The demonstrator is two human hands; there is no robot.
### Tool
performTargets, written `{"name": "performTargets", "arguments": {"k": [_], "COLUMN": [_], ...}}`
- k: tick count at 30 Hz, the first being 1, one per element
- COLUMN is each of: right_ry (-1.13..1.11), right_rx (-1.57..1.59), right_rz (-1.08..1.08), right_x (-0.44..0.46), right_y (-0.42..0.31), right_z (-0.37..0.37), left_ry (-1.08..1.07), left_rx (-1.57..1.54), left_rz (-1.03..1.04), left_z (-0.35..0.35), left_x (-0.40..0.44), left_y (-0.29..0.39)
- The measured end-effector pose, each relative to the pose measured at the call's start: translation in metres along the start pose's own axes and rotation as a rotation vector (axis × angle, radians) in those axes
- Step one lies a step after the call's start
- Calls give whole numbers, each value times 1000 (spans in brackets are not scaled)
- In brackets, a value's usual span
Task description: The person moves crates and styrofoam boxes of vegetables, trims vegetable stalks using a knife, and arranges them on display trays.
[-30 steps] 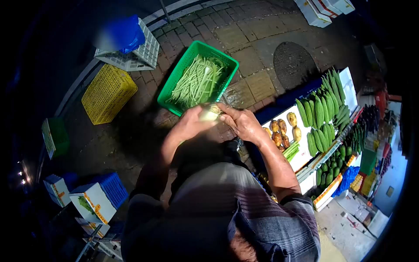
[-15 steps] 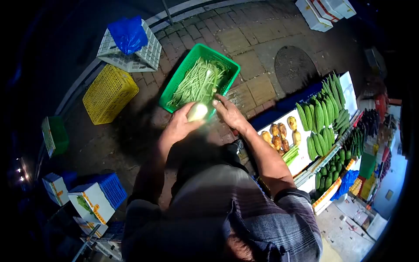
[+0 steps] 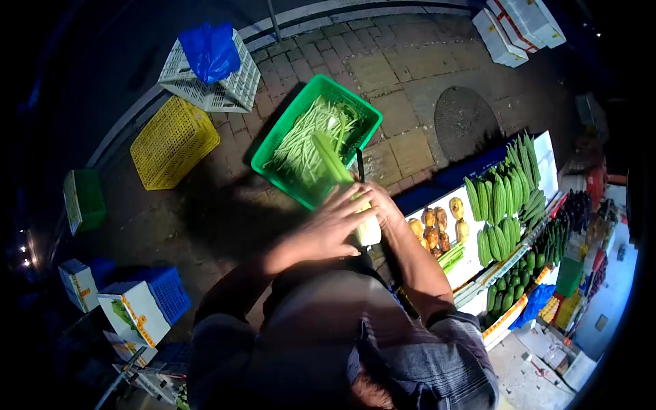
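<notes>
A long stalk vegetable (image 3: pixel 333 162), green at the upper end and white at the thick lower end, slants between my hands; its exact kind is unclear. My left hand (image 3: pixel 324 229) lies across it from the left, fingers bent over its lower part. On the other side my right hand (image 3: pixel 381 203) wraps round it, with some fingers hidden. A thin dark strip (image 3: pixel 360 164) sticks up by my right hand, and I cannot make out what it is. Just beyond, the green basket (image 3: pixel 273 133) holds long pale green beans (image 3: pixel 307 140) and another pale vegetable.
Left of the basket stand a yellow crate (image 3: pixel 174 143) and a white crate (image 3: pixel 239 82) with a blue bag (image 3: pixel 208 55) on top. To the right, a stall shows ridged gourds (image 3: pixel 502 184), brown roots (image 3: pixel 430 219) and cucumbers (image 3: pixel 509 283). White foam boxes (image 3: pixel 523 24) sit far right.
The stalk vegetable has come back toward my body, out over the basket's near edge, and its green end now shows. My left hand has moved right and across it, close to my right hand.
</notes>
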State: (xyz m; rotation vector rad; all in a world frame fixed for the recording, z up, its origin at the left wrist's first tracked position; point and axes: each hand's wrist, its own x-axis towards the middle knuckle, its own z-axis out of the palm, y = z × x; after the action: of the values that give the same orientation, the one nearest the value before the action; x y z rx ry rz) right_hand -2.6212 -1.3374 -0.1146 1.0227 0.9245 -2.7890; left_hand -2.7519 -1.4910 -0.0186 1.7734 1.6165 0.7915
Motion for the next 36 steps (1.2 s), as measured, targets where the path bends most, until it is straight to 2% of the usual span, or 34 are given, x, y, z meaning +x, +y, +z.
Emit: {"name": "performTargets", "arguments": {"k": [1,2,3,4,5,7,8,9,10,11,12,13,15,16,17,18,19,20,21,23,24,27,28,32,35,36], "right_ry": [-55,-47,-40,2,-38,-12,-4,6,16,55,96,159,259,271,326,273,218,245,245,235,228,186,164,161,66,48], "right_rx": [113,25,-62,-243,-290,-490,-548,-606,-665,-616,-565,-721,-894,-969,-1213,-1257,-1299,-1326,-1408,-1568,-1574,-1582,-1580,-1538,-1490,-1482], "right_rz": [-28,-65,-99,-180,-199,-247,-268,-289,-309,-241,-175,-384,-478,-336,-441,-568,-698,-722,-667,-548,-620,-578,-633,-509,-498,-422], "right_x": [-7,-12,-16,-17,-21,-25,-29,-32,-36,-34,-33,-38,-43,-52,-54,-53,-51,-49,-46,-41,-36,-32,-28,-22,-10,5], "right_y": [-2,-7,-10,-7,-8,6,11,15,19,32,45,39,19,-1,-9,-19,-29,-34,-41,-48,-46,-45,-43,-44,-44,-41], "right_z": [5,11,16,16,23,22,26,30,34,24,13,18,12,16,15,18,23,29,34,39,37,41,40,51,46,33], "left_ry": [59,212,287,433,581,647,566,584,583,579,566,546,541,529,515,457,473,462,451,380,374,309,335,268,282,315], "left_rx": [-104,-233,-607,-598,-587,-1298,-1438,-1547,-1531,-1515,-1441,-1275,-951,-845,-742,-585,-569,-484,-400,-335,-298,-178,-162,-120,-160,-157], "left_rz": [-7,-96,-385,-472,-555,-749,-506,-515,-584,-653,-579,-535,-536,-521,-505,-599,-543,-500,-458,-513,-471,-437,-408,-462,-505,-525], "left_z": [-8,-28,-44,-25,-6,-11,-14,-9,-6,-1,7,17,15,15,14,9,20,24,26,14,15,9,10,10,4,5], "left_x": [-6,-4,-2,0,2,30,42,47,50,53,54,54,53,52,52,51,50,47,44,43,39,33,31,28,24,23], "left_y": [-3,-4,3,-34,-74,-84,-91,-91,-91,-92,-94,-99,-87,-81,-75,-65,-68,-68,-69,-57,-59,-54,-55,-63,-62,-67]}}
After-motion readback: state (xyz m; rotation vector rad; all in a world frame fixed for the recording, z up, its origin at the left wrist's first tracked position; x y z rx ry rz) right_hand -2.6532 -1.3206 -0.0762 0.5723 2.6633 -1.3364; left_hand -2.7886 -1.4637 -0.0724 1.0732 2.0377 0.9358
